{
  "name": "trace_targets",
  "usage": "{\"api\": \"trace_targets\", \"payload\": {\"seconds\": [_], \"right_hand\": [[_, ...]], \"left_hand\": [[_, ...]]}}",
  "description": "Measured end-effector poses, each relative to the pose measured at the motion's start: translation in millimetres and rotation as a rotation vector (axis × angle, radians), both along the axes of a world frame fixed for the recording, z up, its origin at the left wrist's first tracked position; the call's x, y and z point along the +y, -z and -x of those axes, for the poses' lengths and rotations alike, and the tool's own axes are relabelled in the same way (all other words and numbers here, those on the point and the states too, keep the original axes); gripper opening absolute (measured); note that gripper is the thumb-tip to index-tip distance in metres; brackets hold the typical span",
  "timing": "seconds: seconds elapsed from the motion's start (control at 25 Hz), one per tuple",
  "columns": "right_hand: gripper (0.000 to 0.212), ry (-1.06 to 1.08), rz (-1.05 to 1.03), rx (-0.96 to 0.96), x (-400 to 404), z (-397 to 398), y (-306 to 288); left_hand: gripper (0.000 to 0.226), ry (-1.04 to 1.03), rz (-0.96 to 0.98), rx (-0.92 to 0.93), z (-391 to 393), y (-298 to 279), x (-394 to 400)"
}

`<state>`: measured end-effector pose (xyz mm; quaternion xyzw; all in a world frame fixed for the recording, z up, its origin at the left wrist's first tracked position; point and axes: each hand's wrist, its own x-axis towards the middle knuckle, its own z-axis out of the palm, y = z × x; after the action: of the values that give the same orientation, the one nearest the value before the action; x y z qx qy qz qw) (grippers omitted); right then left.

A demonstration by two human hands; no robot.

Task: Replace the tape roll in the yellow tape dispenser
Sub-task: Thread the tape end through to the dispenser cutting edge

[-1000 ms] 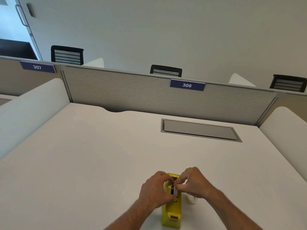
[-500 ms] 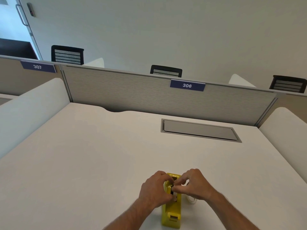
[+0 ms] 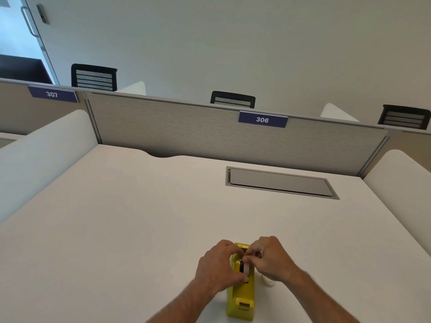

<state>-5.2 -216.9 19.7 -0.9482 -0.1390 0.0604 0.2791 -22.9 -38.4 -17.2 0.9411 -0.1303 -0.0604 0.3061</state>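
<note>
The tape dispenser [image 3: 241, 297] stands on the bench [image 3: 116, 229] near its front edge, with the left hand [image 3: 218, 268] on its left and the right hand [image 3: 270, 258] on its right. A tape roll [image 3: 245, 268] sits in it between the hands. Just right of the dispenser, partly hidden behind the right wrist, lies what may be another roll [image 3: 268, 281]; a recessed hatch [image 3: 279, 183] lies well behind.

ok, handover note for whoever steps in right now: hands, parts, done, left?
Left hand: curled round the yellow tape dispenser, thumb at the roll.
Right hand: pinching the white tape roll at the dispenser's cradle.
Parts: dispenser stands on the white desk, cutter end toward the person. A second, clear ring lies on the desk just right of it, half hidden by the right wrist.
Done: roll is in the cradle area.
Left: cannot tell if it is fully seated; tape not yet at the cutter.
</note>
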Motion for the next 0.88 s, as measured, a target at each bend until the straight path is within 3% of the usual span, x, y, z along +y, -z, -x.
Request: {"api": "trace_targets", "payload": {"seconds": [0.24,0.52,0.64,0.88], "right_hand": [[0.007,-0.012,0.014,-0.032,-1.1,-1.5,1.9],[0.021,-0.008,-0.034,0.08,-8.3,-0.3,-0.3],[0.017,-0.015,-0.044,0.114,-9.6,-0.6,-0.6],[0.022,-0.037,-0.102,0.065,-8.8,2.2,2.1]], "left_hand": [[0.063,0.0,0.001,-0.001,-0.1,-1.1,0.6],[0.06,-0.004,0.001,0.013,-0.8,-2.0,0.6],[0.061,-0.005,0.007,0.017,-0.8,-0.6,0.3],[0.062,-0.015,0.034,0.043,-0.1,0.0,0.5]]}}
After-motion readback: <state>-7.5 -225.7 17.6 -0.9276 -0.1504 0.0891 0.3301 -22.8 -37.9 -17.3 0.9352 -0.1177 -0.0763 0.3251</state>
